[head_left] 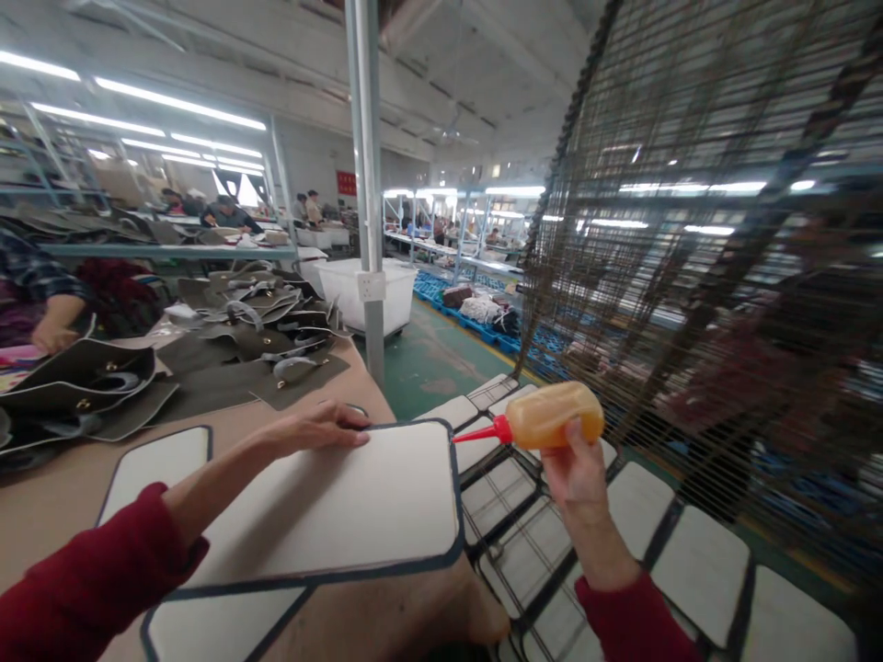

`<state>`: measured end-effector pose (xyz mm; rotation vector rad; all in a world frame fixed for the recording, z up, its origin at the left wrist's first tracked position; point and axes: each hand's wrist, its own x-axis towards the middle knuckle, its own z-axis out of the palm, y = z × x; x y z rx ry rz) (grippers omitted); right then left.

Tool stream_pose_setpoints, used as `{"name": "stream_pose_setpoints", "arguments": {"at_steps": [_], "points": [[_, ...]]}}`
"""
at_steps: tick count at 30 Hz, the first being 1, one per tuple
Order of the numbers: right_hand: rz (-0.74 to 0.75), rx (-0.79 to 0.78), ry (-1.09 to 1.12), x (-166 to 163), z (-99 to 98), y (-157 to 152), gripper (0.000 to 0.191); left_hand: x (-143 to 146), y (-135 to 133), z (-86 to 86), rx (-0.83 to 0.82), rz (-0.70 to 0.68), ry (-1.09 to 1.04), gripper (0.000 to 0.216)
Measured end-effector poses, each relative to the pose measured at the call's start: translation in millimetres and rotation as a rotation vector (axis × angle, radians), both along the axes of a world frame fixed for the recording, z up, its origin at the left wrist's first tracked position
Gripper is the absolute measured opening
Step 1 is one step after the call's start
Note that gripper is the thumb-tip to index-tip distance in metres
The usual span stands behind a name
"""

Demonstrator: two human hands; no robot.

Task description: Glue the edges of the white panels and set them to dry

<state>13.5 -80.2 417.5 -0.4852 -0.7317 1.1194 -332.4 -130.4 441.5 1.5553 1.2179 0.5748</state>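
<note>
A white panel [331, 515] with rounded corners and a dark border lies on the brown work table, its right end reaching towards the table's edge. My left hand [327, 428] grips its far edge, thumb on the white face. In my right hand [576, 469] is a squeeze bottle [556, 416] of amber liquid, held nearly level. Its red nozzle points left, and the tip is at the dark border near the panel's far right corner. Contact there is hard to tell. Parts of similar panels [221, 625] show beneath and behind this one.
A wire rack [503, 487] holding several white panels stands right of the table, with a raised mesh section [655, 202]. Dark grey bag pieces [255, 322] are heaped at the back left, near another person's hand [59, 322]. A pole [369, 184] and white bin [331, 290] stand beyond.
</note>
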Motion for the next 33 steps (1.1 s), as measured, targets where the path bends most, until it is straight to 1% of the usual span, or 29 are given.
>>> {"name": "stream_pose_setpoints", "arguments": {"at_steps": [5,8,11,13,16,18,20,23,25,27,30,33], "points": [[-0.007,0.051,-0.094,6,6.3,0,0.039,14,-14,24.1,-0.002,-0.035,-0.028,0.029],[0.017,0.064,-0.124,8,8.0,-2,0.042,18,-17,31.7,-0.004,-0.089,-0.021,0.028],[0.052,0.070,-0.129,9,10.6,-7,0.052,16,-15,29.3,-0.006,-0.113,-0.028,0.027],[0.070,0.076,-0.130,11,12.2,-10,0.056,13,-13,22.5,0.012,-0.052,-0.067,0.023],[0.085,0.076,-0.134,12,13.7,-14,0.057,8,-10,9.5,0.047,0.084,-0.137,0.021],[0.095,0.078,-0.138,13,14.3,-17,0.058,7,-9,3.4,0.034,0.106,-0.155,0.021],[0.106,0.081,-0.139,14,14.5,-19,0.059,7,-10,2.0,0.013,0.099,-0.171,0.021],[0.125,0.085,-0.146,15,13.6,-23,0.060,10,-12,9.2,0.000,0.112,-0.189,0.022],[0.142,0.089,-0.162,16,12.0,-26,0.059,11,-13,17.1,-0.035,0.061,-0.157,0.023],[0.150,0.095,-0.180,17,10.5,-27,0.057,11,-13,24.0,-0.066,-0.064,-0.097,0.025],[0.138,0.109,-0.191,17,11.2,-26,0.057,10,-11,29.0,-0.036,-0.238,-0.034,0.030],[0.073,0.127,-0.181,15,16.3,-22,0.062,8,-10,29.3,0.001,-0.299,-0.016,0.032]]}}
